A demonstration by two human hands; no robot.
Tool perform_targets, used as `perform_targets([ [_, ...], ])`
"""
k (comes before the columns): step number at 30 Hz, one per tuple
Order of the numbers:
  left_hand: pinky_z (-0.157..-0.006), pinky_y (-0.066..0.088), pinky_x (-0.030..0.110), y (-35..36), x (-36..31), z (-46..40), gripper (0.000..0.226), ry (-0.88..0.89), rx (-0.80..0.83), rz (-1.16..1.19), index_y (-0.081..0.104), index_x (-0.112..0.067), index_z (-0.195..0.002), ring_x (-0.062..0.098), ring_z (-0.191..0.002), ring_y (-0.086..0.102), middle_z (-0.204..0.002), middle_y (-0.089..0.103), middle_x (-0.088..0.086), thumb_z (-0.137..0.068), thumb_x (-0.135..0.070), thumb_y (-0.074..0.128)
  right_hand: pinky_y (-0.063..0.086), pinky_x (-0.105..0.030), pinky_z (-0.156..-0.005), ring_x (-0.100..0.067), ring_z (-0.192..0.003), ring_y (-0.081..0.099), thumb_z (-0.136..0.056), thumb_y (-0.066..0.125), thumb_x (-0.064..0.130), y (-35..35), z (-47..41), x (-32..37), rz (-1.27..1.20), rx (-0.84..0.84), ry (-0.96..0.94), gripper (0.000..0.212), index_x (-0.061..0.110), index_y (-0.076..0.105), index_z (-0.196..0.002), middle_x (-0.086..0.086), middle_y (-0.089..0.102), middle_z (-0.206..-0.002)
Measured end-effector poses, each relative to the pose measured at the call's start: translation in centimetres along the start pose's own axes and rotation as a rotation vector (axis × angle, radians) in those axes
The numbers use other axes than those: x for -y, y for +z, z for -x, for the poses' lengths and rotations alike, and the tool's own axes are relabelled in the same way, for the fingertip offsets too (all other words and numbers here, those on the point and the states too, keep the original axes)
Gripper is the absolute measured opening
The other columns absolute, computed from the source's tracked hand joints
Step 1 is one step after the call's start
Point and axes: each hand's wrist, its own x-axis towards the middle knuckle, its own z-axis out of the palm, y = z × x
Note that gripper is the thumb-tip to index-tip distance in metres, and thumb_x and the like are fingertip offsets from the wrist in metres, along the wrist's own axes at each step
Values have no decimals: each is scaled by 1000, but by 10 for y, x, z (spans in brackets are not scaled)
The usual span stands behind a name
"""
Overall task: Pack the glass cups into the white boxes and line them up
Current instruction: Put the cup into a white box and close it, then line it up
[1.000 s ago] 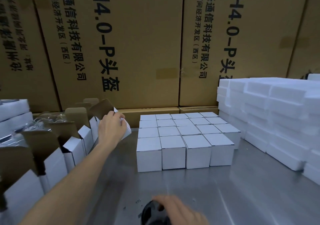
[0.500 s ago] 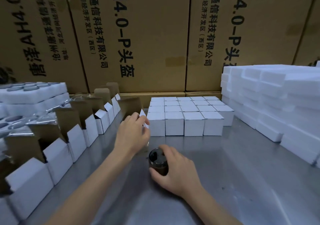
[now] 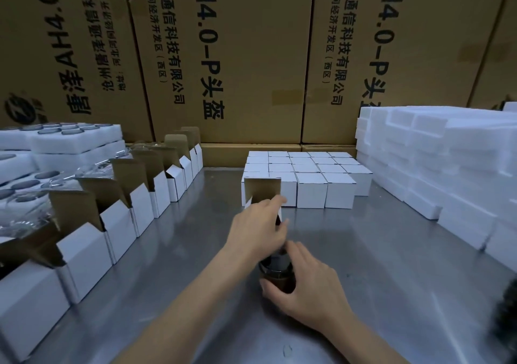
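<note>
glass cup (image 3: 277, 277): dark, standing upright on the metal table, low in the middle of the view, right hand wrapped around it.
cartons (image 3: 243, 55): big brown cardboard ones with black printed text, walling off the whole back.
metal table (image 3: 377, 265): shiny steel, bare stretch on the right side.
foam stacks (image 3: 447, 162): white slabs piled up on the right, reaching the back cartons.
foam trays (image 3: 72, 139): on the far left, white, round pockets with more glassware in them, some under clear wrap.
open boxes (image 3: 123, 223): a row of white ones with brown flaps sticking up, running along the left from near to far.
packed boxes (image 3: 310, 179): closed white ones lined up in a neat block at the back centre, touching each other.
box in hand (image 3: 263, 188): open, brown flap up, just in front of the packed block's left corner.
left hand (image 3: 257, 229): fingers curled round that open box, holding it just beyond the cup.
right hand (image 3: 305, 288): thumb and fingers gripping the cup's side.
</note>
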Motion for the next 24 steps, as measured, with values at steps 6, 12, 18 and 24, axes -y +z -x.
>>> perform_targets([
  [6, -69, 47, 18, -3, 18, 17, 22, -160, -502, 594, 60, -28, -104, 5, -82, 55, -99, 60, -14, -84, -18, 59, 49, -20, -69, -1, -88, 58, -67, 54, 64, -8, 3, 5, -71, -101, 12, 52, 42, 47, -114, 25, 55, -105],
  [12, -104, 32, 31, 26, 48, 20, 69, -591, -68, 1264, 41, -30, -139, 13, -133, 37, -148, 37, -3, -75, -36, 67, 48, -14, -77, 3, -97, 57, -68, 60, 61, -12, -5, -2, -398, -296, 101, 56, 35, 52, -117, 25, 59, -105],
  [18, -115, 28, 43, 29, 42, 11, 101, -482, 70, 1326, 33, -31, -145, 20, -138, 36, -149, 39, 8, -52, -42, 73, 47, -16, -83, -2, -105, 60, -74, 69, 36, -29, -45, 5, -867, -282, 149, 45, 27, 58, -117, 9, 63, -114],
  [24, -115, 30, 41, 33, 39, 11, 57, -473, 31, 1164, 33, -26, -147, 15, -134, 42, -144, 46, 6, -95, -15, 54, 47, -18, -93, 0, -113, 54, -86, 68, 19, -32, -80, 17, -859, -209, 151, 47, 22, 55, -131, 4, 54, -126],
])
